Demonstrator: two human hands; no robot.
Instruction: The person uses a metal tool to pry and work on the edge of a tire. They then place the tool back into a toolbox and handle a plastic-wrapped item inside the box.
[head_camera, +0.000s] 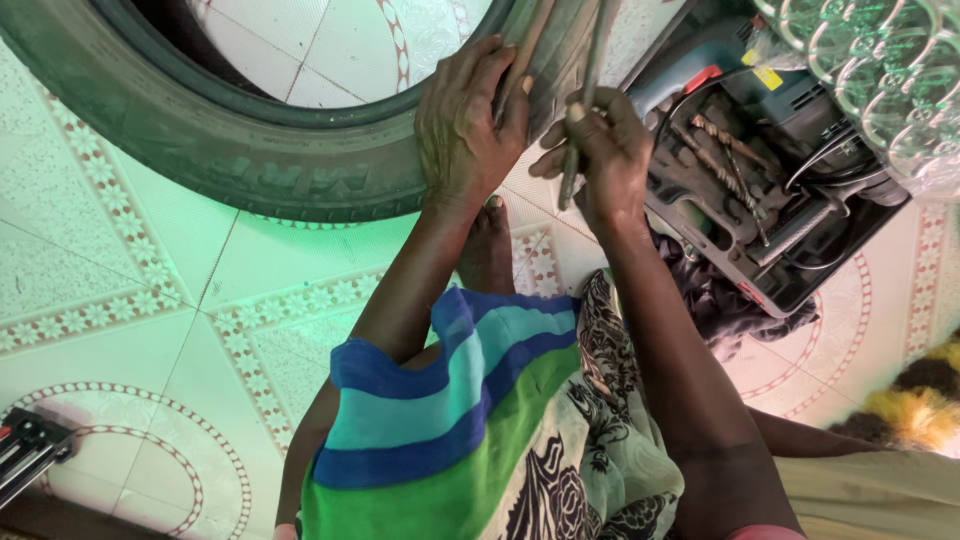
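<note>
My left hand (465, 125) is clamped over the edge of the black tyre (240, 150), fingers curled over the rim and pressing a thin flat strip against it. My right hand (600, 150) is clenched around a slim metal rod (585, 100) that runs up past the tyre edge, just beside the left hand; its top end is cut off by the frame. To the right lies an open dark tool case (790, 270) holding a blue power drill (760, 80), twisted drill bits (730, 155) and black cable; the far corner is hidden under clear bubbled plastic (880, 70). A foot (487, 245) shows below the hands on the patterned tiled floor (120, 290). Bottom left, a dark object is too cropped to tell.
</note>
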